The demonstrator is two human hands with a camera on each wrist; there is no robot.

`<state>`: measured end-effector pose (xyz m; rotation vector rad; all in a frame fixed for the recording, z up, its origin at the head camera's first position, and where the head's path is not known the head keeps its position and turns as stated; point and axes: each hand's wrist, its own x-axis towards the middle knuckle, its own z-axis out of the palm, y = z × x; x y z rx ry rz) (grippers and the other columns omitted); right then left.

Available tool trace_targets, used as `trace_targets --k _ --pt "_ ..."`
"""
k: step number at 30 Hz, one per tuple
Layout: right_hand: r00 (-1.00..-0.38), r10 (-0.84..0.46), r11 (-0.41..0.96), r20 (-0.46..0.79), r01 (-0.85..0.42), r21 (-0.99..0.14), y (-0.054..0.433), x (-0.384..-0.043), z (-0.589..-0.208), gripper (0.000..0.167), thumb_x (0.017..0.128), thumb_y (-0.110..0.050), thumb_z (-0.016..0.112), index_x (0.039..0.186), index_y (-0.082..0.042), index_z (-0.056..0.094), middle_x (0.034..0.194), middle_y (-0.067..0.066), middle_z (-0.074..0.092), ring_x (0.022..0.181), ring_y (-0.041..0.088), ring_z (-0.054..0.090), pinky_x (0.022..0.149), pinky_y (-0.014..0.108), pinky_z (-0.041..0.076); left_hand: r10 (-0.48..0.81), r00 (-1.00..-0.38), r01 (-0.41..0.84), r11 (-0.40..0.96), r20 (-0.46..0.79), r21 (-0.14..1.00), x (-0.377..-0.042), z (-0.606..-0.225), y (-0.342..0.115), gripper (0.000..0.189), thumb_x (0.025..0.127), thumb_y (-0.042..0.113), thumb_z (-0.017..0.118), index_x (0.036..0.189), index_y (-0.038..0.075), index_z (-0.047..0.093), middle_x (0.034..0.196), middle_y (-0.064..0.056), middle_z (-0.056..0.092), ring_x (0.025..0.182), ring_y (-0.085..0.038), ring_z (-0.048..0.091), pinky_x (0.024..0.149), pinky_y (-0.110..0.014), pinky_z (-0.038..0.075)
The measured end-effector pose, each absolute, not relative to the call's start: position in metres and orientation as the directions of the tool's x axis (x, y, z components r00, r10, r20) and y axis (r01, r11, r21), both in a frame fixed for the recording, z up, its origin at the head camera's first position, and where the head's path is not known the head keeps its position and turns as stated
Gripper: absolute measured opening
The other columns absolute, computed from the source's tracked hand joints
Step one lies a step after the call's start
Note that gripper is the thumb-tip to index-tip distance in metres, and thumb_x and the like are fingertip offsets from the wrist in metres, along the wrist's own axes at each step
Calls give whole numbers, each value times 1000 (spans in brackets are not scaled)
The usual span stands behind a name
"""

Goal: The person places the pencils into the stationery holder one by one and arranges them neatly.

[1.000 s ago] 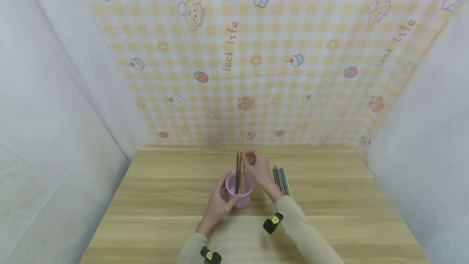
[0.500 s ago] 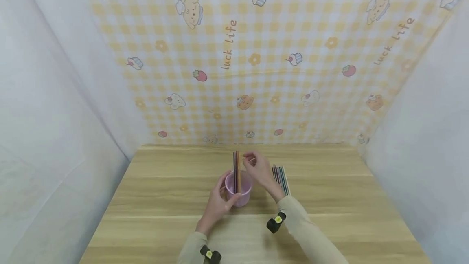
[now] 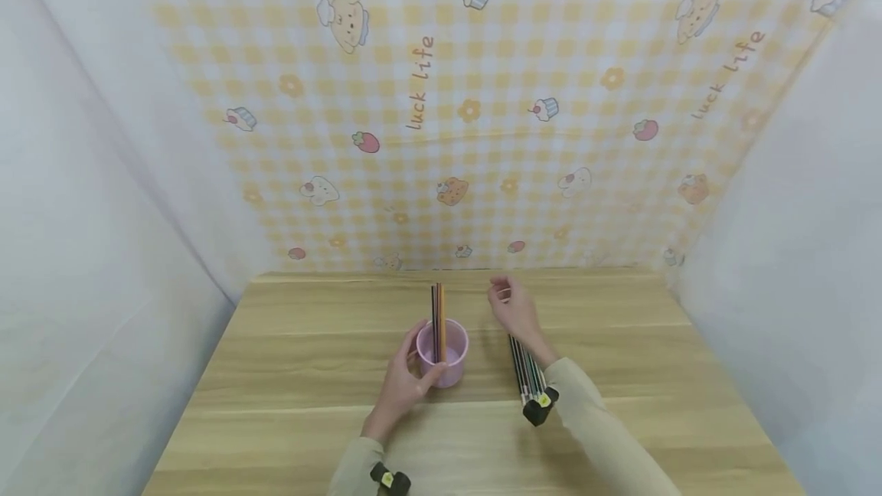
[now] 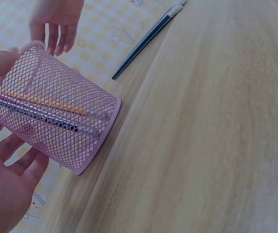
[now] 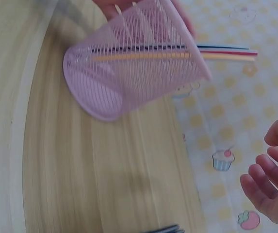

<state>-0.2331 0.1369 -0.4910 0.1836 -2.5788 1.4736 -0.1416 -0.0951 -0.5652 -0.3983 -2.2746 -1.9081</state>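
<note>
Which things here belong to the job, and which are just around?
Likely part of the job:
pink mesh cup, gripped by the left hand
pencils inside it
loose pencils on the table, near the right hand

Just around:
patterned cloth
black wrist devices

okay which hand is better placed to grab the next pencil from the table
Likely the right hand: it looks empty and is close to the loose pencils on the table. The left hand is farther off and grips the pink mesh cup.
</note>
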Motion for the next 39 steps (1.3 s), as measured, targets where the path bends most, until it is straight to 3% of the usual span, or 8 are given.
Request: trace_targets --k 24,29,39 --pt "-992 77 589 95 -32 -808 188 -242 -522 36 95 -6 57 129 7 57 118 28 63 106 40 66 84 47 62 110 -945 321 147 307 936 -143 -567 -96 85 84 15 83 155 10 37 153 -20 48 137 -41 51 115 -55 42" --pt "-995 82 631 54 10 -775 196 -243 -534 37 96 -6 57 131 8 56 117 28 63 109 41 65 89 50 60 109 -947 316 134 304 939 -143 -568 -95 84 83 13 83 154 11 39 152 -20 49 138 -40 51 115 -54 42" --pt "-996 91 673 17 49 -738 206 -241 -546 33 96 -7 59 124 9 58 116 28 64 106 41 64 91 51 59 86 -949 311 109 303 944 -140 -560 -91 84 80 -4 80 152 -5 37 148 -32 48 135 -50 49 112 -63 41"
